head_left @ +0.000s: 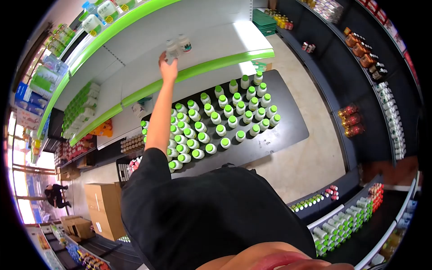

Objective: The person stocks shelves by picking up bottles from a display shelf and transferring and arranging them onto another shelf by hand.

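Observation:
My left arm reaches up and forward to a white shelf (pixel 220 42) with a green front edge. My left hand (pixel 168 67) has its fingers curled around the lower part of a small white bottle (pixel 171 47) on that shelf. Right beside it stands another white bottle (pixel 184 43) with a dark and red mark on its label. Below the shelf, many white bottles with green caps (pixel 232 120) stand in loose rows on a black table (pixel 288 112). My right hand is out of view.
An upper shelf (pixel 130 20) holds more green-labelled bottles. Green-capped bottles (pixel 81 108) fill a shelf section at left. Cardboard boxes (pixel 103 209) stand on the floor at lower left, and a person (pixel 55 195) is far behind them. Dark shelving (pixel 324 81) lines the right.

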The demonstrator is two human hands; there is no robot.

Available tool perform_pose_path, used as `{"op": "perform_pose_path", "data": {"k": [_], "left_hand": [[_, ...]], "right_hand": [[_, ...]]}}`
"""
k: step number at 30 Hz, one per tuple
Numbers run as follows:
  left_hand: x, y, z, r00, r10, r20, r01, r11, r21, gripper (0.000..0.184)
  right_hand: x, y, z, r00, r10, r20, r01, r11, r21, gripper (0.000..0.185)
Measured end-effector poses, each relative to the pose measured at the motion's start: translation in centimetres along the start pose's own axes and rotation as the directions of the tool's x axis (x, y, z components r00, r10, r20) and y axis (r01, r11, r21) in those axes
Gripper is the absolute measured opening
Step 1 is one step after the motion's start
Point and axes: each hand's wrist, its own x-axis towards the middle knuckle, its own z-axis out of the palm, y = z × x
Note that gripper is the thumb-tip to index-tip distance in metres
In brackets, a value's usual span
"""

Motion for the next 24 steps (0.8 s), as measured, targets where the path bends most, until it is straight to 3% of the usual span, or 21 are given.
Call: {"op": "perform_pose_path", "data": {"k": [2, 5, 6, 7, 8, 9, 11, 13, 16, 17, 18, 19, 21, 24], "left_hand": [[3.7, -2.8, 2.0, 0.998, -0.064, 0.016, 0.063, 0.996, 0.067, 0.075], [7.2, -5.9, 4.6, 0.998, 0.061, -0.026, -0.057, 0.989, 0.138, 0.08], [8.3, -4.1, 3.4, 0.955, 0.133, 0.266, -0.085, 0.979, -0.188, 0.076], [8.5, -4.0, 4.2, 0.961, 0.067, 0.27, -0.005, 0.975, -0.224, 0.074], [9.3, -5.3, 5.1, 0.96, -0.002, 0.278, 0.076, 0.964, -0.254, 0.072], [9.4, -6.5, 5.7, 0.955, -0.075, 0.288, 0.158, 0.948, -0.277, 0.07], [9.0, -6.3, 6.0, 0.966, -0.12, 0.228, 0.159, 0.974, -0.163, 0.068], [8.8, -6.4, 5.9, 0.975, -0.113, 0.193, 0.12, 0.992, -0.025, 0.068], [6.4, -4.3, 4.0, 0.962, -0.119, 0.246, 0.109, 0.993, 0.052, 0.069], [5.5, -3.7, 3.3, 0.944, -0.16, 0.287, 0.16, 0.987, 0.022, 0.068], [4.7, -3.1, 2.6, 0.924, -0.196, 0.328, 0.21, 0.978, -0.007, 0.068], [4.1, -2.5, 2.0, 0.901, -0.227, 0.369, 0.257, 0.966, -0.034, 0.068], [2.7, -2.2, 1.6, 0.933, -0.162, 0.322, 0.186, 0.982, -0.044, 0.069], [1.0, -2.8, 1.1, 0.927, -0.192, 0.324, 0.196, 0.98, 0.02, 0.072]], "right_hand": [[-1.1, -0.5, 2.3, 0.995, -0.092, -0.034, 0.093, 0.995, 0.033, 0.028], [-2.6, -1.3, 4.6, 0.96, -0.251, -0.124, 0.265, 0.959, 0.104, 0.027], [-3.3, -2.0, 4.9, 0.947, -0.28, -0.157, 0.301, 0.944, 0.137, 0.027], [-3.6, -2.8, 4.9, 0.941, -0.279, -0.193, 0.314, 0.932, 0.182, 0.027], [-7.4, -7.8, 4.8, 0.982, -0.057, -0.181, 0.111, 0.947, 0.303, 0.025], [-8.0, -9.8, 4.2, 0.982, -0.007, -0.19, 0.074, 0.933, 0.352, 0.026], [-8.9, -12.0, 3.7, 0.978, 0.09, -0.19, 0.004, 0.896, 0.445, 0.028], [-9.7, -15.4, 2.3, 0.971, 0.057, -0.233, 0.051, 0.9, 0.432, 0.031], [-6.6, -21.1, -0.9, 0.933, -0.206, -0.296, 0.287, 0.921, 0.263, 0.024], [-6.0, -25.1, -1.6, 0.858, -0.391, -0.333, 0.467, 0.864, 0.187, 0.021], [-5.8, -30.1, -2.1, 0.767, -0.528, -0.364, 0.562, 0.827, -0.017, 0.02], [-5.7, -35.8, -1.8, 0.579, -0.714, -0.394, 0.779, 0.628, 0.008, 0.018], [-10.1, -49.6, -0.6, 0.458, -0.84, -0.289, 0.789, 0.534, -0.302, 0.017], [-14.5, -67.3, 6.3, 0.149, -0.98, -0.133, 0.879, 0.193, -0.435, 0.031]]}}
